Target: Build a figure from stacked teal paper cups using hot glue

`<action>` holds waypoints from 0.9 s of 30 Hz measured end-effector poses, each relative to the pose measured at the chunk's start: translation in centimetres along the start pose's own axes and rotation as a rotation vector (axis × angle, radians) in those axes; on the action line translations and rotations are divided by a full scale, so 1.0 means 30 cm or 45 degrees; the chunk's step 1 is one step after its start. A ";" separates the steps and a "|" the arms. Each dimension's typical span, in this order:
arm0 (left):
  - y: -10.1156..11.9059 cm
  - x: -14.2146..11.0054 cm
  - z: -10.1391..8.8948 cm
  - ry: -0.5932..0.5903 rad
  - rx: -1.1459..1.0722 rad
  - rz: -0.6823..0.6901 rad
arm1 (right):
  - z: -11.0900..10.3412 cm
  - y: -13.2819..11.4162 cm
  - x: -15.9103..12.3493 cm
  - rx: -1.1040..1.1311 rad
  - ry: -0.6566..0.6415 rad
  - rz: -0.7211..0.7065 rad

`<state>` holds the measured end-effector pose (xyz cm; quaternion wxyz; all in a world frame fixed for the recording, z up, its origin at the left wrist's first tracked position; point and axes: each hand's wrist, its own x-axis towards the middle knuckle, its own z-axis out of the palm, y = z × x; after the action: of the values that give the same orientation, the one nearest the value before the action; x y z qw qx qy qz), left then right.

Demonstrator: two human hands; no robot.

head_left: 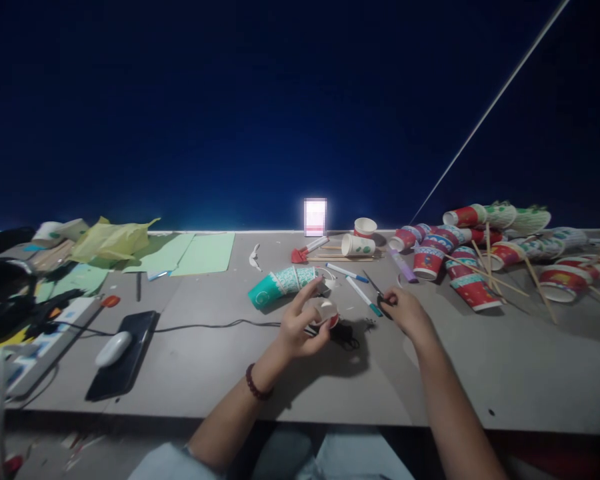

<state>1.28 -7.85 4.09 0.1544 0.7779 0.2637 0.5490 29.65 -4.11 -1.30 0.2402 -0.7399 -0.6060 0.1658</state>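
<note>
My left hand [303, 327] is closed around a small paper cup [325, 311], white inside with some red on its side. In my right hand [405, 310] is a pair of scissors [379, 292], its blades pointing away toward the upper left. Just beyond the left hand lies a green stack of paper cups [277, 287] with a patterned section, on its side. Two markers, one with a blue cap [347, 272] and one with a teal cap [364, 297], rest between the hands. A dark cord bundle [347, 335] sits beneath the cup, partly hidden.
Several decorated cup chains [433, 257] with wooden sticks [487, 275] lie at the right. White cups [358, 245] and a red-capped glue tube [310, 249] stand toward the back near a lit screen [315, 217]. Green paper [204, 255], a mouse [113, 349] and a power strip [55, 343] are left.
</note>
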 end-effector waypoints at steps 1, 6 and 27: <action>-0.001 0.001 0.001 0.009 0.011 0.024 | -0.002 -0.002 0.001 0.038 -0.029 0.003; -0.007 0.002 0.005 0.024 0.036 0.084 | -0.023 -0.029 -0.001 0.170 -0.026 -0.029; 0.006 0.027 0.002 -0.129 0.008 0.212 | -0.088 -0.460 -0.125 1.457 -0.520 0.052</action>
<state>1.58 -7.52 4.78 0.1190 0.8245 0.1917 0.5190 19.00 -6.12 8.40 0.4754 -0.4580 -0.4403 0.6085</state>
